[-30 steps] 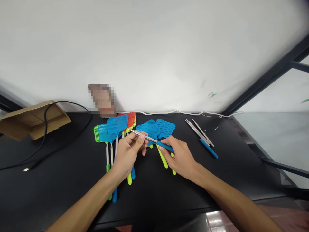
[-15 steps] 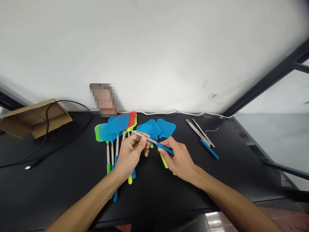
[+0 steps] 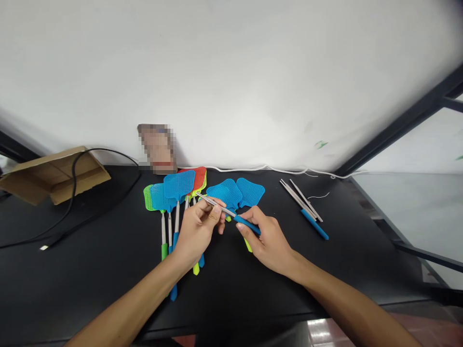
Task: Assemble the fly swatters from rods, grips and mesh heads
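Pinched a metal shaft (image 3: 228, 211) in the left hand (image 3: 197, 233) and its blue handle (image 3: 247, 223) in the right hand (image 3: 269, 241), near six o'clock, perhaps risking a slip from a loose grip or a snag on fly swatters (image 3: 179, 184) toward ten o'clock.

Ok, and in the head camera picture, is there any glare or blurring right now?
Head view: the wall is brightest around its middle and dimmer toward the edges; glare whitens part of the floor; an object by the wall is pixelated; the left hand, right hand and blue-handled rod look fairly sharp.
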### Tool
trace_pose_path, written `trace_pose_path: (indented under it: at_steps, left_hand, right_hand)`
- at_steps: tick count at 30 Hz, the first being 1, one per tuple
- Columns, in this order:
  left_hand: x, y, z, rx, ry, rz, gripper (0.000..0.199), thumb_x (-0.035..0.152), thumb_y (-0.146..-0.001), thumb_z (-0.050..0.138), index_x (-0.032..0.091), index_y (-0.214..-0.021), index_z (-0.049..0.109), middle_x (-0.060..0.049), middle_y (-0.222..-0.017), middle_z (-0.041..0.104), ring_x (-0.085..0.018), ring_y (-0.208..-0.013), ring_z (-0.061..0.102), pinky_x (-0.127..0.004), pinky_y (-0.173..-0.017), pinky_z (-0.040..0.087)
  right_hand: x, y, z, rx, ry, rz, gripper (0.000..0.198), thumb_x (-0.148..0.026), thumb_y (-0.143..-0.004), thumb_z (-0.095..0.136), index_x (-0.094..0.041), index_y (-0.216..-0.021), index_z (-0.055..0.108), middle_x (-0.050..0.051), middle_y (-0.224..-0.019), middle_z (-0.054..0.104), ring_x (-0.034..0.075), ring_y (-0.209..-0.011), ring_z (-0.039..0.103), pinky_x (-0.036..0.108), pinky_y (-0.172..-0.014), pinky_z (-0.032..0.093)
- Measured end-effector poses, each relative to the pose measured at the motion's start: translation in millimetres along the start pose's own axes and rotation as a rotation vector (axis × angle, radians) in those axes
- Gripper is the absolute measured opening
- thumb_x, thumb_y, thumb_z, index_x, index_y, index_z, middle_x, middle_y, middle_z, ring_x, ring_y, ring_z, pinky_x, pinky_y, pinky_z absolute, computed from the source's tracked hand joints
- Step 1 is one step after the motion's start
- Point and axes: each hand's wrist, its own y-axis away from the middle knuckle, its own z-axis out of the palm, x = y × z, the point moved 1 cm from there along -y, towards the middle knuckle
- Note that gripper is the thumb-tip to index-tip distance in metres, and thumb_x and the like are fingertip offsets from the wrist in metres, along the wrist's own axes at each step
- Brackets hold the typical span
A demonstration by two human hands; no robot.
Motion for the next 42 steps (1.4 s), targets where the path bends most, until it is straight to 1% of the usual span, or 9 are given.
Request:
trace_pose_path:
  at_steps: [8,13,17,19,25,28,31,35,42]
  left_hand:
    - [1.3,2.1,3.7,-0.003,-0.010,-0.001,0.023,0.040,-0.092,0.071,0.017,-0.095,0.068,0.000,-0.074,0.058,-0.011,-0.056,0.055,-0.026,-0.054,0.047]
    - [-5.0,11.1,13.6,-0.137,-0.122,-0.036,0.030,0.045,-0.093,0.069,0.018,-0.106,0.070,-0.001,-0.078,0.061,-0.012,-0.056,0.054,-0.027,-0.055,0.048]
    - [-9.0,9.1,12.0,-0.114,-0.112,-0.041,0.026,0.046,-0.095,0.065,0.020,-0.099,0.068,0.001,-0.078,0.058,-0.011,-0.058,0.052,-0.026,-0.057,0.047]
    - [-8.1,4.6,8.4,-0.078,-0.089,-0.064,0.026,0.046,-0.096,0.064,0.020,-0.094,0.067,0.001,-0.078,0.056,-0.011,-0.060,0.052,-0.026,-0.059,0.047]
    - [-0.1,-2.8,2.1,-0.048,-0.011,-0.151,0.029,0.046,-0.098,0.060,0.020,-0.086,0.062,-0.003,-0.087,0.060,-0.015,-0.077,0.058,-0.027,-0.068,0.052]
    - [1.5,-1.5,2.9,-0.092,0.003,-0.204,0.030,0.048,-0.098,0.058,0.021,-0.087,0.060,-0.001,-0.078,0.057,-0.014,-0.068,0.054,-0.026,-0.061,0.050]
    - [1.4,-0.3,4.3,-0.150,-0.016,-0.236,0.032,0.051,-0.098,0.056,0.021,-0.087,0.057,0.001,-0.072,0.052,-0.012,-0.059,0.049,-0.024,-0.053,0.045]
    - [2.3,-0.3,5.8,-0.208,-0.092,-0.228,0.033,0.052,-0.099,0.054,0.021,-0.088,0.058,0.003,-0.069,0.046,-0.011,-0.055,0.044,-0.022,-0.048,0.041]
    - [0.3,-0.5,2.8,-0.234,-0.163,-0.248,0.034,0.053,-0.100,0.052,0.020,-0.093,0.060,0.004,-0.070,0.041,-0.010,-0.056,0.040,-0.020,-0.047,0.036]
  right_hand:
    - [-0.4,-0.5,2.4,0.025,-0.067,0.032,0.013,-0.035,-0.103,0.054,-0.023,-0.096,0.052,-0.005,-0.068,0.053,0.012,-0.057,0.045,0.027,-0.058,0.034]
    - [-2.3,-1.2,5.3,0.050,-0.162,0.048,0.017,-0.039,-0.104,0.053,-0.023,-0.098,0.051,-0.003,-0.071,0.063,0.013,-0.058,0.053,0.026,-0.058,0.039]
    - [-5.2,-5.4,-2.1,-0.074,-0.104,0.023,0.019,-0.040,-0.102,0.056,-0.022,-0.095,0.057,-0.004,-0.068,0.062,0.012,-0.056,0.053,0.025,-0.057,0.041]
    - [-2.6,-10.6,-14.5,-0.055,-0.033,0.018,0.022,-0.041,-0.102,0.056,-0.021,-0.093,0.061,-0.002,-0.071,0.065,0.013,-0.058,0.056,0.025,-0.058,0.042]
    - [42.8,-29.7,-89.5,0.355,0.527,0.072,0.023,-0.037,-0.099,0.056,-0.020,-0.086,0.064,0.002,-0.074,0.068,0.017,-0.064,0.059,0.029,-0.065,0.040]
    - [79.2,-30.9,-130.3,0.397,0.787,0.204,0.017,-0.030,-0.095,0.056,-0.020,-0.084,0.066,0.005,-0.077,0.071,0.022,-0.072,0.062,0.031,-0.068,0.038]
    - [109.8,-25.1,-159.3,0.304,0.897,0.362,0.017,-0.028,-0.092,0.056,-0.020,-0.083,0.067,0.007,-0.076,0.071,0.024,-0.074,0.062,0.032,-0.068,0.036]
    - [131.2,-18.8,-174.6,0.242,0.911,0.470,0.020,-0.030,-0.092,0.055,-0.019,-0.087,0.071,0.009,-0.081,0.073,0.025,-0.078,0.064,0.033,-0.069,0.037]
    - [142.9,-23.0,-165.3,0.214,0.876,0.512,0.023,-0.037,-0.092,0.057,-0.020,-0.084,0.072,0.009,-0.084,0.075,0.025,-0.079,0.066,0.032,-0.070,0.040]
